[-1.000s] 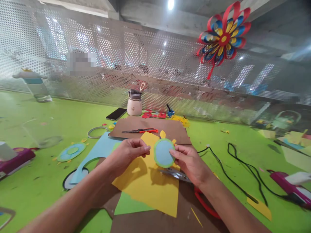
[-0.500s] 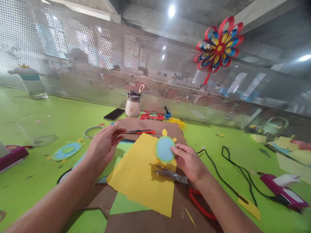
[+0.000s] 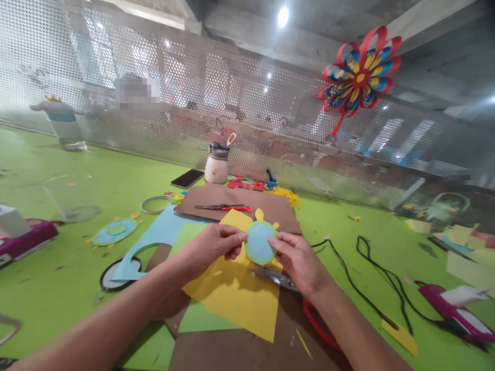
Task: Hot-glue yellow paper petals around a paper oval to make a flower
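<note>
My right hand (image 3: pixel 299 257) pinches the right edge of a paper turtle (image 3: pixel 260 245), which has a round blue centre, a green rim and yellow head and feet. At its left edge, the thumb and fingers of my left hand (image 3: pixel 220 242) are closed on it. A yellow paper sheet (image 3: pixel 240 304) lies below, over a green sheet (image 3: pixel 209 317) on brown cardboard (image 3: pixel 228 353). Scissors (image 3: pixel 276 278) with red handles are under my right hand and wrist, partly hidden. A utility knife (image 3: pixel 226 207) rests farther back on the cardboard.
A second turtle-like cutout (image 3: pixel 115 232), a tape ring (image 3: pixel 157 204) and a cut blue sheet (image 3: pixel 154 232) lie left. A phone (image 3: pixel 187 178) and a bottle (image 3: pixel 216 166) stand at the back. Right are a black cord (image 3: pixel 381 265) and a purple glue-gun-like device (image 3: pixel 456 309).
My left hand has moved from near the utility knife down and right to the turtle's left edge, where its fingers have closed. My right hand still holds the turtle. The view has shifted slightly.
</note>
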Demonstrator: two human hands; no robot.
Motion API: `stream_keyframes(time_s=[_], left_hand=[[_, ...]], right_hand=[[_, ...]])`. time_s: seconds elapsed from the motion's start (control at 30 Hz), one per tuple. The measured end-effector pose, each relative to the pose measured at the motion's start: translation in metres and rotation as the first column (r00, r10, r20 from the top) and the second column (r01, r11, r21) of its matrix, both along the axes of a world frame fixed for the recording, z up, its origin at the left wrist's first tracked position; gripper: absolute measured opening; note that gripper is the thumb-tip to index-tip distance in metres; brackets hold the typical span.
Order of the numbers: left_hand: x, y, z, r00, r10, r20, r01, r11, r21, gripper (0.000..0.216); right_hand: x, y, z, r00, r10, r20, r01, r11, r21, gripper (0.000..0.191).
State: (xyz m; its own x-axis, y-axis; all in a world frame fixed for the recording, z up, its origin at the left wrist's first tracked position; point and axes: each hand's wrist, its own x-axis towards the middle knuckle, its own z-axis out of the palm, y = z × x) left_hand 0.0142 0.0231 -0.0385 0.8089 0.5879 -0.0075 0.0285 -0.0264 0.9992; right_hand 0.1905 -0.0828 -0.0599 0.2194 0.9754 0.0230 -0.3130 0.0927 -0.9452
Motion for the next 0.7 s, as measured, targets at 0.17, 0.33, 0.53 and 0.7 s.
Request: stream_keyframes(time_s=[0.17,0.33,0.53,0.7], left_hand=[[-0.003,0.002,0.004,0.987,0.068,-0.147,-0.054,0.994,0.095,0.03],[-0.009,0.005,0.011,0.989,0.11,-0.095,-0.102,0.992,0.078,0.024],[-0.025,0.012,0.019,0.978,-0.174,0.116,0.174,0.985,0.012,0.021],[-0.031,0.016,0.026,0.96,-0.125,0.25,0.122,0.992,0.026,0.026]], right_hand=[[0.0,-0.001,0.002,0.999,-0.041,0.004,0.041,0.999,-0.001,0.012],[0.002,0.001,0.002,0.997,-0.083,0.008,0.083,0.997,-0.008,0.014],[0.013,0.009,-0.003,0.983,-0.18,0.027,0.18,0.984,0.002,0.018],[0.019,0.013,-0.007,0.974,-0.223,0.047,0.223,0.975,0.004,0.02]])
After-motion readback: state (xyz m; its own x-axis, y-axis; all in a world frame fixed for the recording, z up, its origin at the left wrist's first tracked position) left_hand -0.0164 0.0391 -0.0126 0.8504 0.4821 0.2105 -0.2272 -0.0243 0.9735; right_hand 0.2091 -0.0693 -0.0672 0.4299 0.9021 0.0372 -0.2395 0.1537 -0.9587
